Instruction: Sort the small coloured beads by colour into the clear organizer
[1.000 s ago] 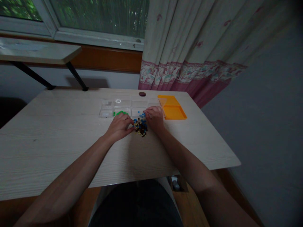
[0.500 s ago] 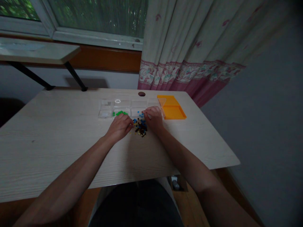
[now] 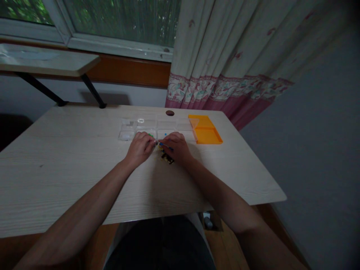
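A small heap of mixed bricks (image 3: 168,159), dark brown, yellow and blue, lies on the table, partly covered by my hands. My left hand (image 3: 139,149) is at the heap's left side, thumb and finger pinched together; whatever is between them is too small to name. My right hand (image 3: 177,148) reaches over the heap from the right, its fingers closed at a small blue brick (image 3: 161,144). The fingertips of both hands nearly meet. Just behind them is a clear compartment box (image 3: 126,135). Green bricks (image 3: 151,135) in one compartment are mostly hidden by my left hand; a blue brick (image 3: 165,134) shows in another.
An orange tray (image 3: 208,135) lies at the box's right end. A round hole (image 3: 170,113) is in the table (image 3: 84,180) near its back edge. At the back left stands a raised shelf (image 3: 56,62) on black legs. A curtain (image 3: 208,75) hangs behind.
My right hand has moved from the box's blue compartment left and toward me, over the heap. My left hand stays close to the heap, now covering more of the green bricks.
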The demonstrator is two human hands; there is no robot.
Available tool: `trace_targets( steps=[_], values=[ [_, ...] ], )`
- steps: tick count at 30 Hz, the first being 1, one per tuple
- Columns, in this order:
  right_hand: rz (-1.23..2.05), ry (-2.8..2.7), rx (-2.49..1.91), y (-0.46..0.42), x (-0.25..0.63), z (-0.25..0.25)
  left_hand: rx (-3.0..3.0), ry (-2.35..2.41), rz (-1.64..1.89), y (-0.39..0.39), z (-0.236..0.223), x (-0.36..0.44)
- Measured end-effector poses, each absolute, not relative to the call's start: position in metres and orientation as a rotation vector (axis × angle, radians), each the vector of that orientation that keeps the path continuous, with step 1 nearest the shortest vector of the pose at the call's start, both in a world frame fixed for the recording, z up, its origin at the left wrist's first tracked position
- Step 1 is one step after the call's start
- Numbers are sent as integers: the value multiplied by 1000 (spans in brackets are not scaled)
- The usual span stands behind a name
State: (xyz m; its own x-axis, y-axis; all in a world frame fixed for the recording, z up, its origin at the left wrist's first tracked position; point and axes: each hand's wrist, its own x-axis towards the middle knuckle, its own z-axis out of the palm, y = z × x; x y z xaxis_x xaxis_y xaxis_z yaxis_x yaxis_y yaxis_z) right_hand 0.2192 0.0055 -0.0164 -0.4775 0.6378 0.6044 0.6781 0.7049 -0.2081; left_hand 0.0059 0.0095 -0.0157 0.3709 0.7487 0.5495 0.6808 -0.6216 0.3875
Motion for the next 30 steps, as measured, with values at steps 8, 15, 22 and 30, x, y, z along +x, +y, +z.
trace_targets(
  steps=[8,15,22,30],
  values=[
    [-72,-2229,-982,4,213,-15,2483,1274,1099,8,-17,11],
    [-72,-2214,-932,3,211,-16,2481,1260,1080,8,-17,11],
    [-49,-2069,-1205,9,218,-13,2488,1299,1122,8,-16,9],
    [-75,-1861,-1460,24,228,-20,2629,1226,931,4,-16,10]
  ],
)
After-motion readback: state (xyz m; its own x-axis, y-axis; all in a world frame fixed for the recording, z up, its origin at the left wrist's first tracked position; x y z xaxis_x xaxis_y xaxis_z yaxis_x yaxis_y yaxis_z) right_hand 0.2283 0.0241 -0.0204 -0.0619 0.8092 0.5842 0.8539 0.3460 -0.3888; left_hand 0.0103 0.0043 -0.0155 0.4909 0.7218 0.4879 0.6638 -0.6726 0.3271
